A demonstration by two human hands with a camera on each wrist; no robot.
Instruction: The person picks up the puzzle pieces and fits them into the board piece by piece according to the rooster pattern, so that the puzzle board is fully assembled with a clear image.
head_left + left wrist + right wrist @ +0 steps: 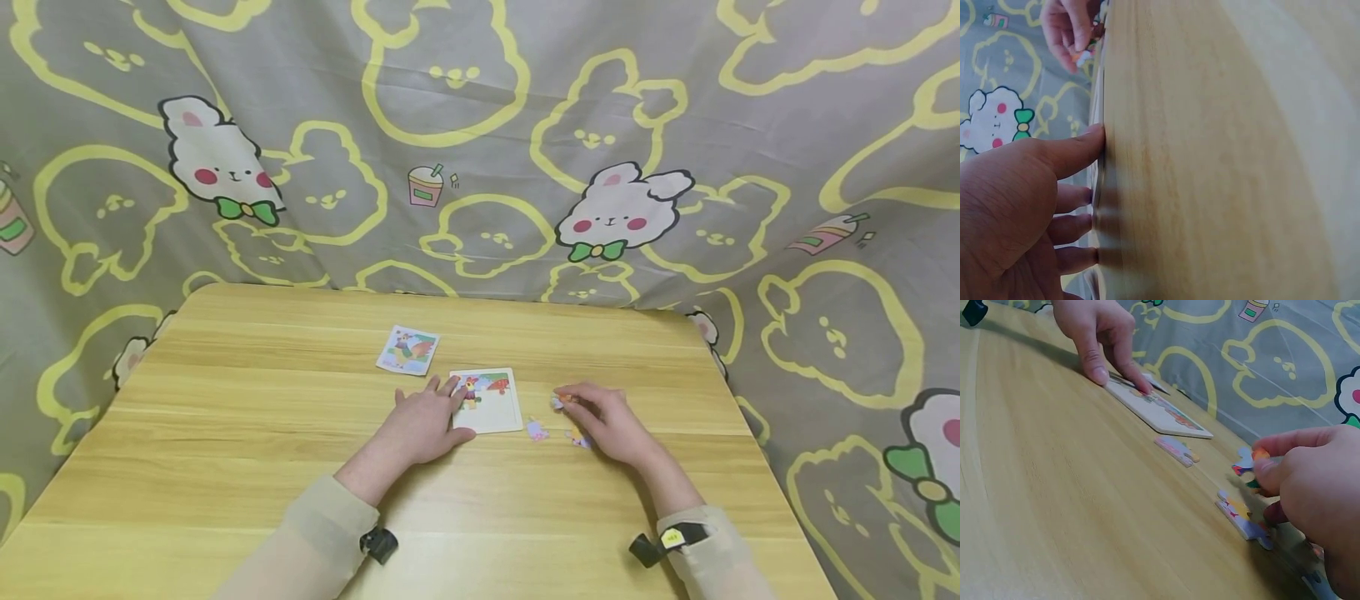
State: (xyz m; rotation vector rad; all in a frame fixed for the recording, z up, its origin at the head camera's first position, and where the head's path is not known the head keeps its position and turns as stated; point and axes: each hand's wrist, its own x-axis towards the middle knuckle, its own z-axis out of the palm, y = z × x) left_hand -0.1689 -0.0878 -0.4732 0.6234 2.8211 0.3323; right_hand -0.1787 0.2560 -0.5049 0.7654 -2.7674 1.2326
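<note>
A square white puzzle board (495, 417) lies flat on the table, its upper part filled with joined pieces of a rooster picture. My left hand (423, 421) rests on the board's left side, fingers spread and fairly straight, thumb near its lower edge. To the right of the board, my right hand (609, 421) pinches a colourful jigsaw piece (1245, 461) between thumb and index finger, just over the tabletop. Between board and right hand lies a pale purple jigsaw piece (536, 430). A yellow and purple jigsaw piece (1235, 515) sits beneath the right hand.
Behind the left hand is a picture card (407, 350) showing a rooster. More pieces (1317, 584) are partly hidden under the right hand in the right wrist view. A grey patterned curtain (480, 167) hangs around the wooden table (262, 417).
</note>
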